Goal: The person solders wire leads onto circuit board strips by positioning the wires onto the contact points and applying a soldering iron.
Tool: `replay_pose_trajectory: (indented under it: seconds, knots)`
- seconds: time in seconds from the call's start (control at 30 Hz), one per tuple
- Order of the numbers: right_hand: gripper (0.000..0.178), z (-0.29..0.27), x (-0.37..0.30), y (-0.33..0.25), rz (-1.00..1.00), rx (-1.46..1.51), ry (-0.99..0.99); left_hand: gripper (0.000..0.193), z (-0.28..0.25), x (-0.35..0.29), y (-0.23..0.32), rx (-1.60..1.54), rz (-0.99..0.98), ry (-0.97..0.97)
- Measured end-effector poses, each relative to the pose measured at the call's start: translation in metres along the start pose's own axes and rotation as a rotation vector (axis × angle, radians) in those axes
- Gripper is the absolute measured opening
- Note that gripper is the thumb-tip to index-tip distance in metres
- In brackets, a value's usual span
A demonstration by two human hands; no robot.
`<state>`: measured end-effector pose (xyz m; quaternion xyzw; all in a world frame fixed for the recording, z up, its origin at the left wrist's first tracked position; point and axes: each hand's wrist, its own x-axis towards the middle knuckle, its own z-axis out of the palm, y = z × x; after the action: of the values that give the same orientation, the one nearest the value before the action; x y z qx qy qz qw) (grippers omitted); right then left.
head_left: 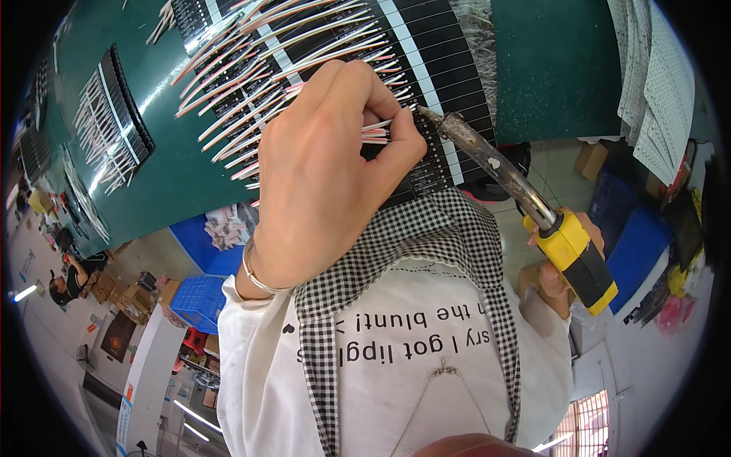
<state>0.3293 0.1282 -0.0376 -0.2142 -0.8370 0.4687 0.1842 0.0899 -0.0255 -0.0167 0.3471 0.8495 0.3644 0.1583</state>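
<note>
My left hand (pixel 327 156) is closed over a black circuit board panel (pixel 464 84), thumb and forefinger pinched on a thin white wire. Several more white and pink wires (pixel 375 135) show in its curled palm. In my right hand (pixel 552 283) is a soldering iron (pixel 495 164) with a yellow and black handle and a dark, worn metal barrel. The iron's tip points left and sits right beside the pinched wire end at the board; whether they touch I cannot tell. Rows of white and pink wires (pixel 228 99) fan leftward off the panel.
The panel lies on a green tabletop (pixel 560 68). Another wired board stack (pixel 118 122) lies at the left. White perforated sheets (pixel 662 91) hang at the far right. Blue crates (pixel 199 301) stand below the table, and a person (pixel 72 282) is far off at left.
</note>
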Motion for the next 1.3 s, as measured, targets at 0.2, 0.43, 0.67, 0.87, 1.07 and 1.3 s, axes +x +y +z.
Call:
replay_pose_trajectory:
  seconds: [0.2, 0.43, 0.67, 0.87, 1.07, 1.3]
  knots:
    - [0.053, -0.004, -0.006, 0.008, -0.026, 0.145, 0.016, 0.013, 0.001, -0.002, 0.003, 0.000, 0.006, 0.007]
    - [0.047, -0.009, -0.010, 0.014, -0.050, 0.186, 0.032, 0.013, 0.001, -0.001, 0.002, 0.010, -0.014, -0.015]
    - [0.081, -0.003, -0.008, 0.010, 0.011, 0.095, 0.032, 0.013, 0.003, -0.003, 0.003, 0.002, -0.022, 0.006]
    - [0.078, -0.003, 0.000, 0.008, -0.035, 0.055, -0.015, 0.012, 0.004, -0.002, 0.004, 0.017, -0.012, 0.014]
    - [0.077, -0.007, -0.004, 0.009, -0.031, 0.097, -0.057, 0.012, 0.004, -0.002, 0.005, 0.030, -0.027, -0.001]
    - [0.057, -0.020, -0.023, 0.025, -0.010, 0.229, -0.002, 0.013, 0.004, -0.002, 0.006, 0.031, -0.028, 0.001]
